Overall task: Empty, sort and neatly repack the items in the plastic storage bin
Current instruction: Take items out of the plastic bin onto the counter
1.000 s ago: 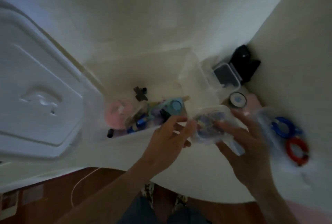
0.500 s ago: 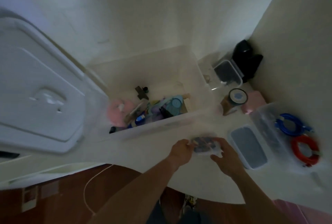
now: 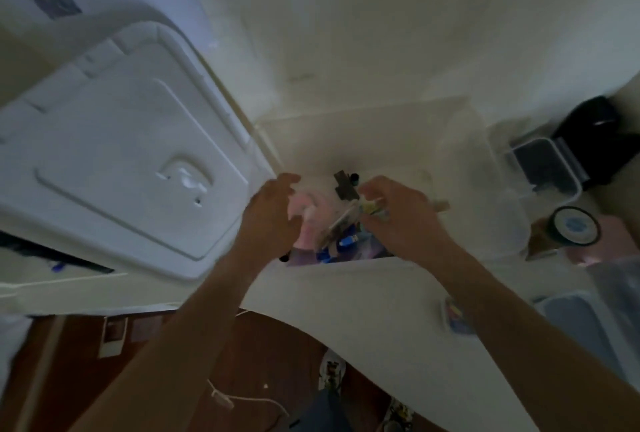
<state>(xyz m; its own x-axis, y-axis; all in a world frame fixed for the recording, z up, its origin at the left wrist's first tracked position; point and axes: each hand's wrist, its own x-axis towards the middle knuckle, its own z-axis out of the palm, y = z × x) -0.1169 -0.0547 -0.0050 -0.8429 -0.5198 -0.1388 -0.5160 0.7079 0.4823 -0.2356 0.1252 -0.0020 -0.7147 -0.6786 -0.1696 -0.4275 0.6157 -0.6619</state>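
no legible txt, labels too blurry

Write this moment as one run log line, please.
left hand: open, over pink item | right hand: reaching into storage bin, grip unclear | bin: still holds items

The left hand (image 3: 268,215) covers part of the soft pink item (image 3: 313,215) in the clear plastic storage bin (image 3: 460,140). The right hand (image 3: 398,213) hides most of the mixed small items beneath it; whether its fingers grip anything cannot be told. The small clear packet with coloured contents (image 3: 453,315) is blurred. The flat grey-lidded container (image 3: 585,331) is cut off by the right edge.
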